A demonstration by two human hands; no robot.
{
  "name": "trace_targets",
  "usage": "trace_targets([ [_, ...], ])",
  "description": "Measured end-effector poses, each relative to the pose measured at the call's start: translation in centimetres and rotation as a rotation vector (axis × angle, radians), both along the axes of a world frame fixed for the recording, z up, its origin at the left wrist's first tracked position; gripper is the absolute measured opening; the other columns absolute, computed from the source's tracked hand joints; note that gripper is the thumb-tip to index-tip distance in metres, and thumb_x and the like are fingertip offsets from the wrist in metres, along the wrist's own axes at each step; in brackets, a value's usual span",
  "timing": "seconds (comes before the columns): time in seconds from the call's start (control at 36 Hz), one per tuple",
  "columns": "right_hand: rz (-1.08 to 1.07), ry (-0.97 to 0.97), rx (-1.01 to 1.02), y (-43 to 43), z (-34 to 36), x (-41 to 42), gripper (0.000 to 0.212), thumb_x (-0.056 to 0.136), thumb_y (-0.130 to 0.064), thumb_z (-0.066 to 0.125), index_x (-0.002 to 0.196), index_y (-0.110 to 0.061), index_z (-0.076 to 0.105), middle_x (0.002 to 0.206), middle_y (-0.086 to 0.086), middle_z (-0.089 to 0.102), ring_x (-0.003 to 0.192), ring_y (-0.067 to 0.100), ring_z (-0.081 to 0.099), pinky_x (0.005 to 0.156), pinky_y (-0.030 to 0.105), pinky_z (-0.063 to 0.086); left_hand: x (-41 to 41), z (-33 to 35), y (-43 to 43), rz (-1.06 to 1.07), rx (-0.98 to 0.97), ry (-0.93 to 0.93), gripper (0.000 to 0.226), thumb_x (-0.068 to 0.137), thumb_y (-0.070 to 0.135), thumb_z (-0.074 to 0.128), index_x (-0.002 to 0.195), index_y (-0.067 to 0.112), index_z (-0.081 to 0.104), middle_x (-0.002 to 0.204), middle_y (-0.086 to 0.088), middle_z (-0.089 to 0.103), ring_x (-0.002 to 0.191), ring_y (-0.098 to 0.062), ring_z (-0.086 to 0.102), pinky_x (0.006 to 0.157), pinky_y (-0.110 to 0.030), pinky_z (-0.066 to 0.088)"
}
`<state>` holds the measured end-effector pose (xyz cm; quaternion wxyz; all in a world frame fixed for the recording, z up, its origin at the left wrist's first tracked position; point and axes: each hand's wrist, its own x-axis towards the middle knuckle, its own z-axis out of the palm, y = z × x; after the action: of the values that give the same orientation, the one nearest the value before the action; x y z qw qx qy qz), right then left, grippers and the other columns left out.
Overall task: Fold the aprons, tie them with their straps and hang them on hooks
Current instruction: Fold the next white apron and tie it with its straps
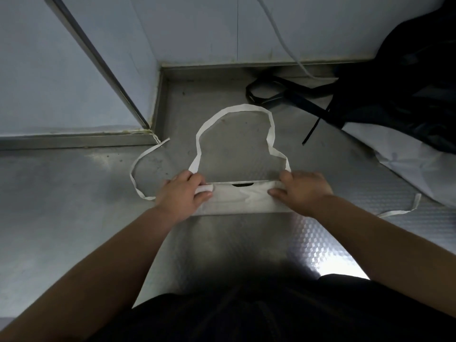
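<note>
White apron (241,198) is folded into a narrow band, lying flat across the middle of the steel worktop (74,193), long side running left-right.

Left hand (183,191) is on the left end of the band. Grip: fingers curled over the far edge, thumb underneath, pinching the rolled end. Right hand (304,191) is on the right end. Grip: fingers curled over the far edge, thumb pressed on top, pinching the fabric.

Edges/room:
- Neck loop (237,107) is spread open on the worktop beyond the band, reaching toward the far lip (222,67).
- Left waist strap (138,166) curves out left from under the left hand. Its tip lies close to the wall corner.
- Right waist strap (417,203) trails off right, its end curling up near the pale sheet (399,159).
- Near side of the band is bare steel back to the person's dark clothing (246,317). Left side is also bare steel.
- The worktop steps back at far left, where the wall (197,28) comes forward with a metal trim strip (98,60) running down to the corner.

Around:
- Black apron (407,95) is heaped at far right, resting on the pale sheet. Can't tell if that sheet is another apron.
- Its black straps (283,95) are looped on the worktop just beyond the neck loop, close but apart from it.
- One white strap (278,33) hangs down the far wall toward the black heap.
</note>
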<state>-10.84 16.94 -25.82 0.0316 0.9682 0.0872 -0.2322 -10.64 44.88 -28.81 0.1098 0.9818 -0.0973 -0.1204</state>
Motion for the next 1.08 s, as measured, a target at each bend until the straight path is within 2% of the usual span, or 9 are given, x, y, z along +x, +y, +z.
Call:
trace_targets([
  [0.11, -0.065, -0.095, -0.078, 0.7, -0.4, -0.9, 0.05, 0.095, -0.056, 0.031, 0.123, -0.017, 0.045, 0.126, 0.01, 0.051, 0.118, 0.029, 0.045, 0.103, 0.044, 0.026, -1.0, -0.6, -1.1, 0.006, 0.081, -0.279, 0.034, 0.081, 0.045, 0.045, 0.097, 0.021, 0.063, 0.103, -0.003, 0.061, 0.094, -0.026, 0.055, 0.085, -0.04, 0.038],
  [0.19, -0.018, -0.312, -0.026, 2.1, -0.9, -1.6, 0.018, 0.085, -0.024, 0.052, 0.093, -0.013, 0.064, 0.093, 0.012, 0.059, 0.089, 0.031, 0.059, 0.094, 0.05, 0.042, -2.4, -0.9, -3.0, -0.19, -0.004, -0.36, 0.034, 0.081, 0.026, 0.045, 0.112, 0.022, 0.058, 0.115, -0.003, 0.061, 0.102, -0.026, 0.053, 0.09, -0.039, 0.04],
  [0.28, 0.077, -0.164, 0.164, 3.8, -1.4, -2.4, 0.047, 0.08, -0.03, 0.03, 0.104, -0.017, 0.069, 0.102, 0.014, 0.063, 0.092, 0.033, 0.063, 0.088, 0.042, 0.048, -4.4, -1.7, -5.0, -0.337, 0.0, -0.205, 0.049, 0.089, 0.043, 0.038, 0.132, 0.023, 0.047, 0.14, -0.003, 0.049, 0.128, -0.024, 0.044, 0.105, -0.044, 0.031],
  [0.33, 0.098, -0.056, 0.226, 4.7, -2.1, -3.0, 0.074, 0.083, -0.05, 0.004, 0.143, -0.022, 0.038, 0.145, 0.015, 0.038, 0.131, 0.033, 0.039, 0.113, 0.042, 0.021, -5.0, -2.4, -5.3, -0.359, 0.083, -0.126, 0.06, 0.089, 0.054, 0.035, 0.14, 0.023, 0.04, 0.149, -0.001, 0.039, 0.138, -0.021, 0.033, 0.11, -0.045, 0.022],
  [0.42, 0.079, -0.064, 0.205, 4.5, -3.0, -3.7, 0.084, 0.074, -0.058, -0.018, 0.151, -0.031, 0.003, 0.159, 0.003, 0.005, 0.144, 0.025, 0.009, 0.115, 0.034, -0.01, -4.5, -2.4, -4.2, -0.347, 0.132, -0.129, 0.063, 0.089, 0.057, 0.033, 0.143, 0.025, 0.037, 0.149, 0.0, 0.038, 0.137, -0.022, 0.036, 0.11, -0.041, 0.019],
  [0.58, 0.003, -0.057, 0.259, 4.6, -2.5, -3.4, 0.086, 0.073, -0.062, -0.011, 0.148, -0.034, 0.021, 0.156, 0.002, 0.018, 0.141, 0.024, 0.02, 0.116, 0.031, 0.001, -5.5, -2.4, 2.0, -0.063, 0.271, -0.025, 0.063, 0.092, 0.056, 0.018, 0.146, 0.026, 0.029, 0.154, -0.003, 0.029, 0.14, -0.032, 0.027, 0.107, -0.061, 0.019],
  [0.69, -0.047, -0.052, 0.305, 4.7, -1.6, -2.4, 0.054, 0.094, -0.056, 0.031, 0.143, -0.035, 0.033, 0.15, 0.001, 0.028, 0.136, 0.024, 0.03, 0.112, 0.031, 0.013, -6.4, -1.2, 4.2, 0.375, 0.329, 0.073, 0.066, 0.093, 0.06, 0.01, 0.151, 0.028, 0.008, 0.158, -0.011, -0.003, 0.144, -0.035, -0.008, 0.11, -0.061, -0.002],
  [0.92, -0.057, -0.014, 0.327, 4.9, -1.0, -1.6, 0.05, 0.094, -0.05, 0.042, 0.14, -0.032, 0.037, 0.146, 0.003, 0.032, 0.133, 0.024, 0.032, 0.11, 0.032, 0.016, -5.5, 1.5, -3.3, 1.293, -0.615, 0.03, 0.085, 0.084, 0.044, 0.062, 0.144, 0.003, 0.019, 0.145, -0.023, 0.025, 0.126, -0.04, 0.038, 0.104, -0.042, 0.033],
  [1.08, -0.049, -0.003, 0.344, 4.6, -1.1, -1.3, 0.05, 0.093, -0.051, 0.044, 0.139, -0.032, 0.038, 0.142, 0.004, 0.035, 0.133, 0.024, 0.032, 0.11, 0.033, 0.016, -3.3, 1.6, -5.1, 1.666, -0.968, 0.082, 0.083, 0.059, 0.039, 0.085, 0.122, 0.008, 0.041, 0.113, -0.011, 0.055, 0.096, -0.031, 0.061, 0.086, -0.044, 0.053],
])
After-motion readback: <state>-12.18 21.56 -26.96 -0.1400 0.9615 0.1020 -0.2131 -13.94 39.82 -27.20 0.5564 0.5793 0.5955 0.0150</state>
